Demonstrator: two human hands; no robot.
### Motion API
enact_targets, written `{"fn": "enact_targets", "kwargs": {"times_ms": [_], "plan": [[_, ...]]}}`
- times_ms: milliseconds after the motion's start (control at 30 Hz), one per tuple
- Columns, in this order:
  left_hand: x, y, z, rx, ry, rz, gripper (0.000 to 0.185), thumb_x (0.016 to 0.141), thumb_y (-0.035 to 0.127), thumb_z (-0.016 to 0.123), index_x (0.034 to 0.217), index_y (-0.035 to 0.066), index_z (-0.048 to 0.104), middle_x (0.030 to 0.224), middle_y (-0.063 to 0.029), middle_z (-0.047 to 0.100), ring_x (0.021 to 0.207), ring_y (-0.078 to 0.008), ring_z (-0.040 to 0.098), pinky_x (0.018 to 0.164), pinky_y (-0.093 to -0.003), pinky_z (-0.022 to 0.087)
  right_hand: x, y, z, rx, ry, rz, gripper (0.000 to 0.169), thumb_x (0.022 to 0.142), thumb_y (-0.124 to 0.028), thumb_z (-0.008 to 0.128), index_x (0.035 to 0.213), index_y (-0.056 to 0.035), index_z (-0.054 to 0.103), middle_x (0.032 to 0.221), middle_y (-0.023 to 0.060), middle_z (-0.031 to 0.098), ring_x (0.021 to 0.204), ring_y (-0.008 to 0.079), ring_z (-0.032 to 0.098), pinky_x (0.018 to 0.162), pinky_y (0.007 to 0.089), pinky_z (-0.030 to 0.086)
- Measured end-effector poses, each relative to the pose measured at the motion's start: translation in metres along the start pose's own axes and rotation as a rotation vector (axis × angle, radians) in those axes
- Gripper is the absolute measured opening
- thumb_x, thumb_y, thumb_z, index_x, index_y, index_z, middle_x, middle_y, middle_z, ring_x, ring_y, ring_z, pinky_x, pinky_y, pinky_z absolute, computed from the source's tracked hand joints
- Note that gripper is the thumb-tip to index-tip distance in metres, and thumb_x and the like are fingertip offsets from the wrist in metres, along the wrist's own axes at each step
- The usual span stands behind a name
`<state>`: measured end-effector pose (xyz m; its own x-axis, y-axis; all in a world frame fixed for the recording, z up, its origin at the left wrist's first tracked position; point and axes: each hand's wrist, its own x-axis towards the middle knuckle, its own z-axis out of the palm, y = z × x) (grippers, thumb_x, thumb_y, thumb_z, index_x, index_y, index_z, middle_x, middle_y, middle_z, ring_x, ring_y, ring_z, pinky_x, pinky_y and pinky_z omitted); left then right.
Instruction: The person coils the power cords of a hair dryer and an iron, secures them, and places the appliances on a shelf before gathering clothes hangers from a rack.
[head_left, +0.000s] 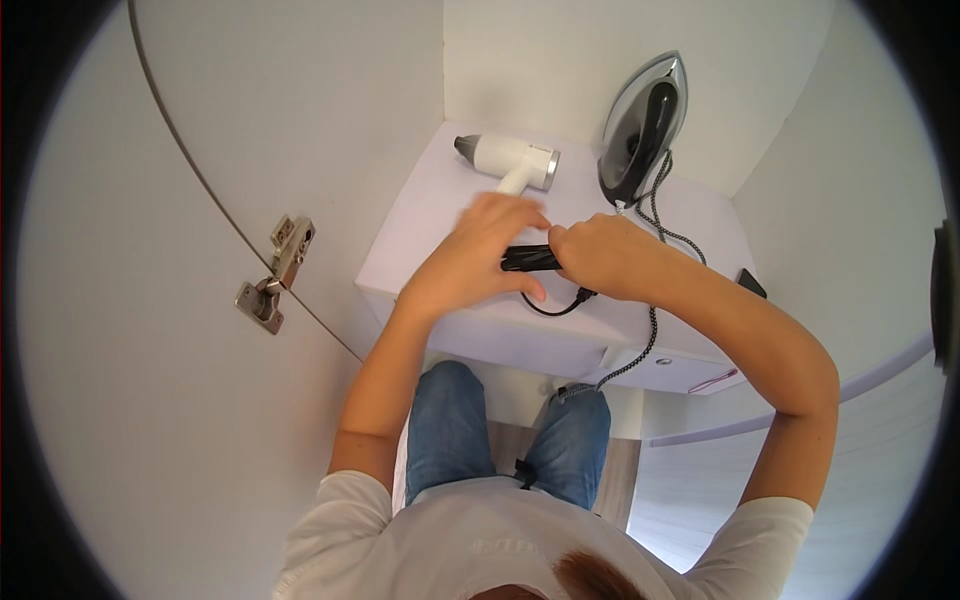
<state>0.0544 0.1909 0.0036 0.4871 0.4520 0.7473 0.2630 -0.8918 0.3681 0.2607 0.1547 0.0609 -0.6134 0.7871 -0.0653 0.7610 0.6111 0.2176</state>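
A bundled black cord (529, 258) is gripped at its right end by my right hand (609, 251). My left hand (484, 251) is at the bundle's left end, slightly blurred, its thumb and fingers spread apart; whether it touches the cord is unclear. A loop of thin black cable with a thicker dark part (586, 295) hangs below my right hand. Behind my left hand lies a white hair dryer (517, 159) with a grey nozzle, its handle partly hidden. An electric iron (643, 131) stands upright on its heel behind my right hand, with a black-and-white braided cord (654, 330) running down to my knee.
The pale cabinet top (405, 225) is walled in at the back and sides. A dark flat object (751, 283) lies at its right edge. A drawer (671, 369) with a round lock and a reddish cord is in front. A metal door hinge (276, 274) is at left.
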Motion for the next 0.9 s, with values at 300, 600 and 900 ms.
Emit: {"fn": "enact_targets", "kwargs": {"times_ms": [300,600,900], "plan": [[-0.078,0.072,0.024,-0.434,0.166,-0.773,0.045,0.087,0.014,0.077,0.122,0.003,0.051,0.103,-0.0073,0.068,0.097,-0.0154,0.063,0.083,-0.029,0.046,0.007,-0.009,-0.01,0.119,-0.081,0.14,0.029,0.095,-0.026,0.064,0.09,0.0028,0.061,0.076,0.0213,0.067,0.075,0.0405,0.067,0.067,0.0493,0.053],[-0.083,0.076,0.045,-0.983,0.363,-0.395,0.042,0.093,-0.004,0.06,0.132,-0.001,0.043,0.131,-0.015,0.054,0.125,-0.022,0.054,0.096,-0.0321,0.048,0.02,-0.009,-0.009,0.079,-0.098,0.122,0.029,0.096,-0.025,0.062,0.092,0.0028,0.061,0.08,0.0224,0.068,0.077,0.0412,0.068,0.068,0.0477,0.055],[-0.019,0.048,-0.003,-0.174,0.025,-0.264,0.053,0.087,-0.012,0.057,0.138,0.003,0.054,0.145,-0.0161,0.048,0.12,-0.0295,0.058,0.095,-0.0342,0.053,0.01,-0.016,0.006,0.149,-0.007,0.063,0.028,0.094,-0.025,0.063,0.095,0.0025,0.059,0.076,0.0192,0.067,0.07,0.0387,0.067,0.065,0.0473,0.054]]}}
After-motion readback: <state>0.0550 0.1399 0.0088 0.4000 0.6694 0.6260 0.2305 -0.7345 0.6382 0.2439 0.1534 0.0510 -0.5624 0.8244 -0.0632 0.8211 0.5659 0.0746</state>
